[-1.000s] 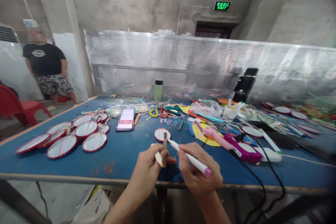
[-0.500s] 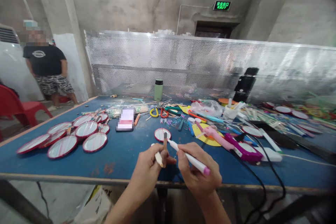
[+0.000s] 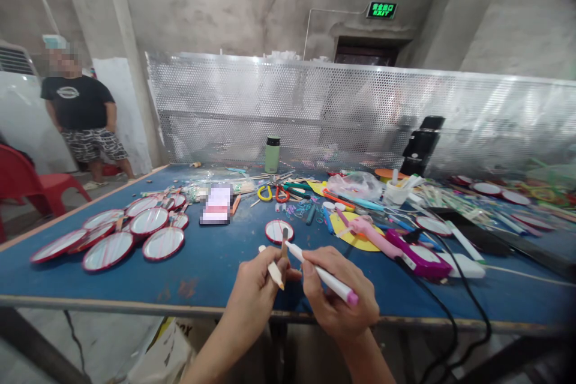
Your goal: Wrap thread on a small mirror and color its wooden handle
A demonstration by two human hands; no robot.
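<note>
My left hand (image 3: 254, 295) is closed on two thin wooden sticks (image 3: 283, 245), one upright and one slanting, over the near edge of the blue table (image 3: 202, 264). My right hand (image 3: 338, 300) grips a white marker with a pink end (image 3: 322, 273). The marker's tip touches the upright stick near its top. Just beyond the hands a small round red-rimmed disc (image 3: 278, 230) lies flat on the table.
Several red-rimmed discs (image 3: 135, 234) lie at the left. Scissors (image 3: 273, 193), pens, a purple glue gun (image 3: 416, 258) with black cables and a green bottle (image 3: 271, 154) crowd the middle and right. A perforated metal screen backs the table. A person (image 3: 81, 120) stands at far left by a red chair (image 3: 27, 183).
Both hands have shifted slightly to the left and down with the sticks and marker still held; the marker tip stays at the stick.
</note>
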